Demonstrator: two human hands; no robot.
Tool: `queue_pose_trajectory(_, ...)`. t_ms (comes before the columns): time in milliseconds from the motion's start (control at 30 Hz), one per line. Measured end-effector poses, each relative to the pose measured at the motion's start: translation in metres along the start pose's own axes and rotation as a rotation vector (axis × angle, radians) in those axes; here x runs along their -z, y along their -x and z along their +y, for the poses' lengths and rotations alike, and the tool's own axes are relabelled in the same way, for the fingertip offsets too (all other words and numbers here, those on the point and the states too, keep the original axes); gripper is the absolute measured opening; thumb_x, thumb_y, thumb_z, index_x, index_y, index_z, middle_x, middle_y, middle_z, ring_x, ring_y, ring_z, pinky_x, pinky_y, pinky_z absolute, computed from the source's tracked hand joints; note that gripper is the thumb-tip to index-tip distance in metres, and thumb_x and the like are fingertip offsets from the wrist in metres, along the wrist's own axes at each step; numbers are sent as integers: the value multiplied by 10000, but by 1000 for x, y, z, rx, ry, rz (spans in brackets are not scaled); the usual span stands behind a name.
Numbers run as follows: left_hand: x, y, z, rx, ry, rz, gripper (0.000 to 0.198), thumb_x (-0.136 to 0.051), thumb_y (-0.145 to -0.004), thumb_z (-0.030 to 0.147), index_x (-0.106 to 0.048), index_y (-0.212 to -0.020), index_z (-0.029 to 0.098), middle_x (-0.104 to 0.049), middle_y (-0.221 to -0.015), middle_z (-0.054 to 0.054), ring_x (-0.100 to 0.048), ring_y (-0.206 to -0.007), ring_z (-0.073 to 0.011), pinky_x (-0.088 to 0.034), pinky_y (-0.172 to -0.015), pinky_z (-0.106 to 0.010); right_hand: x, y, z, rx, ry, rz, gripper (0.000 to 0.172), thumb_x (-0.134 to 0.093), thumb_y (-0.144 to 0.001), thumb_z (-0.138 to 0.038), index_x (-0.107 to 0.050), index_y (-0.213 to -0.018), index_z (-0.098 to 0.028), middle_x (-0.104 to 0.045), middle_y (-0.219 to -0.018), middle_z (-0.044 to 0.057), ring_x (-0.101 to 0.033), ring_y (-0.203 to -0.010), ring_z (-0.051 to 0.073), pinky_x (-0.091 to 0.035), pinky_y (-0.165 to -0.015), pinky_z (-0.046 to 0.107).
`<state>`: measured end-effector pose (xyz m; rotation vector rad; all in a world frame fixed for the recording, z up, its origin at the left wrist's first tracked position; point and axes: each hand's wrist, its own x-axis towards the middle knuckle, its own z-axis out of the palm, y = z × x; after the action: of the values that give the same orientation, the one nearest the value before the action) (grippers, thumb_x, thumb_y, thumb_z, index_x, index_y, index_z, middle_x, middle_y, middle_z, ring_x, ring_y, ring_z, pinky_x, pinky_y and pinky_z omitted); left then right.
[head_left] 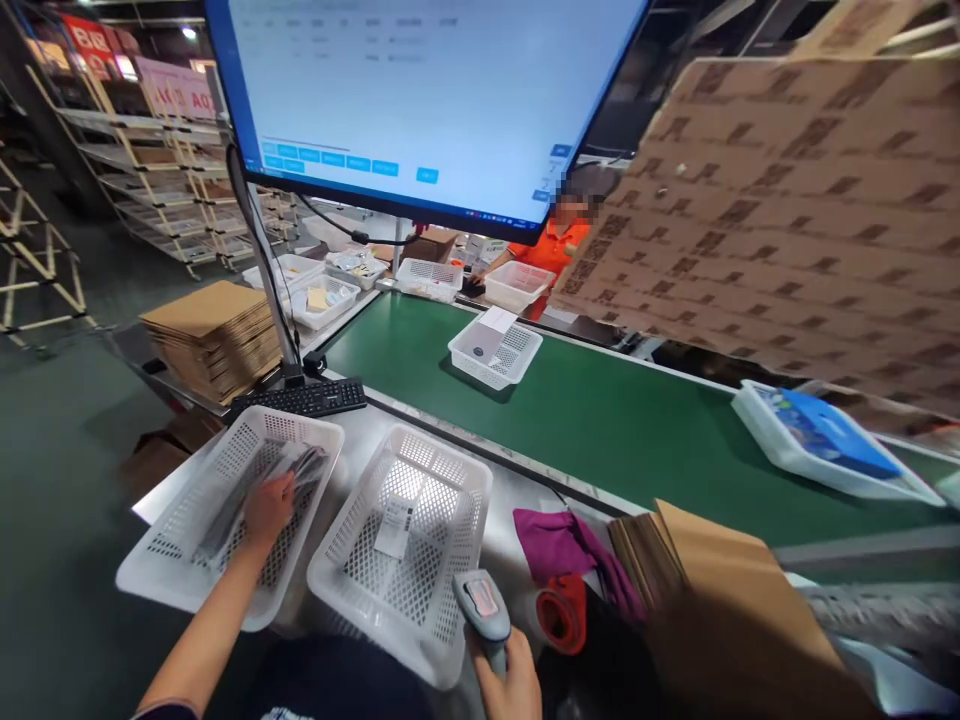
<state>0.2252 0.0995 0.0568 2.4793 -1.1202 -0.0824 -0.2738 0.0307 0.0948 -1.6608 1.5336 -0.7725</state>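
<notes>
My left hand (pixel 270 508) reaches into the left white plastic basket (pixel 161 575), its fingers closed on a clear plastic bag (pixel 304 465) with something dark or grey inside; motion blur hides the exact contents. In my right hand (pixel 514 680) is a grey barcode scanner (pixel 484 605), held by its handle at the near right corner of the second white basket (pixel 480 500). A white printed slip (pixel 394 527) with a barcode lies on the bottom of that second basket.
Beyond the baskets runs a green conveyor belt (pixel 600 430), carrying a white basket (pixel 517 362) with a box. A keyboard (pixel 300 398) sits under the monitor (pixel 420 100). Purple cloth (pixel 551 540), a red tape roll (pixel 559 615) and cardboard (pixel 742 590) lie rightward. A person in orange (pixel 544 250) stands opposite.
</notes>
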Motion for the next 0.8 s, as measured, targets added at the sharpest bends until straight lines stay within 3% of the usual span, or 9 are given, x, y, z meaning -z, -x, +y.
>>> queue_pose_trajectory(67, 19, 1, -4, -178, 25, 150, 406, -487, -1054, 233, -808, -1282, 136, -820, -1324, -173, -771, -1276, -357, -589, -1139, -528, -3, -4, -21, 69, -54, -43, 525, -723, -863, -677, -790, -1011, -178, -784, -1028, 127, -757, -987, 329, -619, -911, 428)
queue_pose_trajectory(200, 67, -1, 14, -733, 36, 458, 355, -558, -1034, 142, -800, -1272, 249, -840, -1302, -78, -764, -1305, -304, -467, -1266, -577, 7, -24, -67, 142, -131, -133, 434, -778, -839, -576, -775, -989, -169, -796, -988, 121, -754, -943, 312, -625, -852, 409)
queue_pose_trajectory(267, 89, -1, 34, -995, 42, 534, 404, -584, -1003, 59, -773, -1313, 235, -844, -1297, -73, -748, -1336, -284, -439, -1288, -557, 17, -35, -93, 155, -182, -198, 402, -790, -834, -534, -776, -1014, -175, -805, -1022, 122, -755, -976, 316, -629, -871, 423)
queue_pose_trajectory(333, 105, 1, 55, -1147, 67, 527, 432, -593, -989, 18, -760, -1341, 204, -842, -1301, -85, -705, -1404, -266, -439, -1295, -502, 28, -43, -120, 187, -232, -286, 403, -813, -829, -476, -788, -1103, -182, -810, -1125, 130, -752, -1058, 326, -622, -965, 463)
queue_pose_trajectory(467, 115, 9, 85, -1312, 127, 409, 505, -588, -989, -22, -726, -1430, 181, -823, -1349, -99, -619, -1508, -248, -424, -1319, -462, 50, -52, -161, 248, -282, -391, 489, -843, -827, -387, -774, -1276, -205, -776, -1317, 134, -717, -1229, 338, -554, -1135, 513)
queue_pose_trajectory(600, 117, 15, 103, -1383, 196, 334, 608, -560, -1024, -23, -618, -1589, 194, -804, -1390, -93, -613, -1512, -223, -414, -1333, -426, 65, -56, -169, 229, -238, -400, 459, -823, -862, -395, -764, -1266, -187, -773, -1292, 129, -715, -1194, 319, -561, -1116, 502)
queue_pose_trajectory(700, 115, 14, 116, -1382, 240, 294, 652, -572, -1052, 14, -544, -1659, 250, -804, -1394, -62, -650, -1472, -208, -450, -1313, -400, 73, -54, -151, 139, -288, -368, 486, -849, -824, -423, -764, -1235, -177, -789, -1088, 99, -726, -982, 275, -620, -924, 424)
queue_pose_trajectory(800, 100, 15, 135, -1397, 289, 282, 652, -570, -1065, 38, -519, -1677, 257, -807, -1393, -55, -648, -1474, -207, -476, -1292, -399, 81, -40, -125, -55, -355, -329, 501, -894, -745, -493, -757, -1108, -175, -677, -751, 13, -596, -640, 191, -543, -638, 337)
